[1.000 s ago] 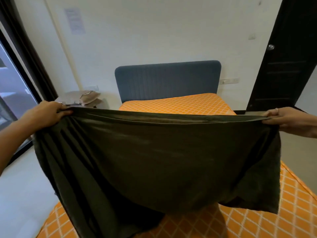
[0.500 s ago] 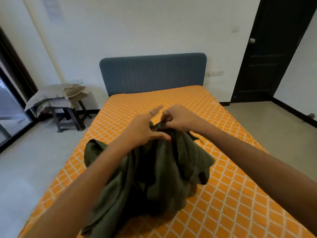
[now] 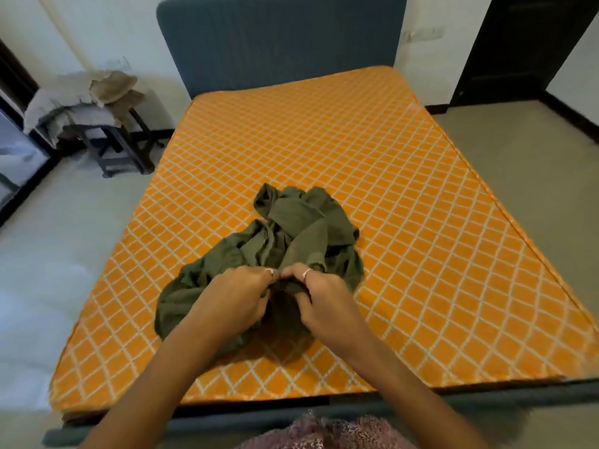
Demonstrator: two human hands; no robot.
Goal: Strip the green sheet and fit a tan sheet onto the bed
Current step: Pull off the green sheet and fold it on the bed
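The green sheet (image 3: 285, 241) lies bunched on the bare orange mattress (image 3: 405, 202), its near folds hidden under both hands. The left hand (image 3: 235, 301) and right hand (image 3: 319, 299) pinch the fabric side by side, fingertips buried in cloth. Tan bedding (image 3: 81, 92) sits blurred on a stool (image 3: 110, 147).
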